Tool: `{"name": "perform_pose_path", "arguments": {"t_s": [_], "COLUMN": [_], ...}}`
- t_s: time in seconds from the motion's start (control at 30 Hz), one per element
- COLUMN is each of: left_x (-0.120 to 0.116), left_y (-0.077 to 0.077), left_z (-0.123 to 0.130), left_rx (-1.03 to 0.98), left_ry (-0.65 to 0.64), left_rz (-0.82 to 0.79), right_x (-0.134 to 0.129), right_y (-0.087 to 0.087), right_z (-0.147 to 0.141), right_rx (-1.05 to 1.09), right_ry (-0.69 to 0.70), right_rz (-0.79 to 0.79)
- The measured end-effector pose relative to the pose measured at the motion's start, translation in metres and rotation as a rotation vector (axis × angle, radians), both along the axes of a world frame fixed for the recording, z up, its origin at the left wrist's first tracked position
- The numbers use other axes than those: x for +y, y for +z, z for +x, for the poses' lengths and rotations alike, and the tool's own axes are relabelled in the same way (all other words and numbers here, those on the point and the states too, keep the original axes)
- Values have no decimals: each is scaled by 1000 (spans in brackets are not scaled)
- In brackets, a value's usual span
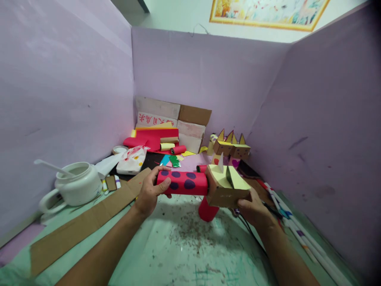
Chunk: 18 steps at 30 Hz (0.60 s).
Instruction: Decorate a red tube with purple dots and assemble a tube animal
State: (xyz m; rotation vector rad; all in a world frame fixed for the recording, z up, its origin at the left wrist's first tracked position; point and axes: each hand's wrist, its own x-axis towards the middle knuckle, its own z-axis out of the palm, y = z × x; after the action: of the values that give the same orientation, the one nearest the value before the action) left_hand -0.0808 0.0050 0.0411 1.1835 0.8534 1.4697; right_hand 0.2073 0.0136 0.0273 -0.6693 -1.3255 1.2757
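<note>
My left hand [152, 190] grips the left end of a red paper tube [196, 180] marked with dark purple spots. The tube lies level in the air, and its right end meets the side of a small cardboard box [228, 196]. Pale yellow paper covers the box's top, where two pointed ears stand up. The right end of this box is in my right hand [253, 204], fingers partly hidden behind it. Below them a plain red tube [208, 210] stands on the table, its upper part hidden by the box.
Left are a white mug [77, 186] with a spoon and a long cardboard strip [89, 216]. Behind lie red paper [149, 137], small red and yellow rolls, and a folded carton [190, 129]. Eared cardboard boxes [224, 149] stand back right. Marker pens [297, 226] line the right.
</note>
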Motion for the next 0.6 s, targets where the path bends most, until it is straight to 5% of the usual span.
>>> {"name": "perform_pose_path", "arguments": {"t_s": [0.27,0.6], "left_x": [12,14], "left_y": [-9,-15], "left_z": [7,6], "left_rx": [-258,-312], "left_ry": [-66,-95], "left_rz": [-313,-390], "right_x": [-2,-2], "right_y": [2,7], "right_z": [3,3], "right_rx": [13,-185], "right_ry": [-2,-41], "right_rz": [-93,-20]}}
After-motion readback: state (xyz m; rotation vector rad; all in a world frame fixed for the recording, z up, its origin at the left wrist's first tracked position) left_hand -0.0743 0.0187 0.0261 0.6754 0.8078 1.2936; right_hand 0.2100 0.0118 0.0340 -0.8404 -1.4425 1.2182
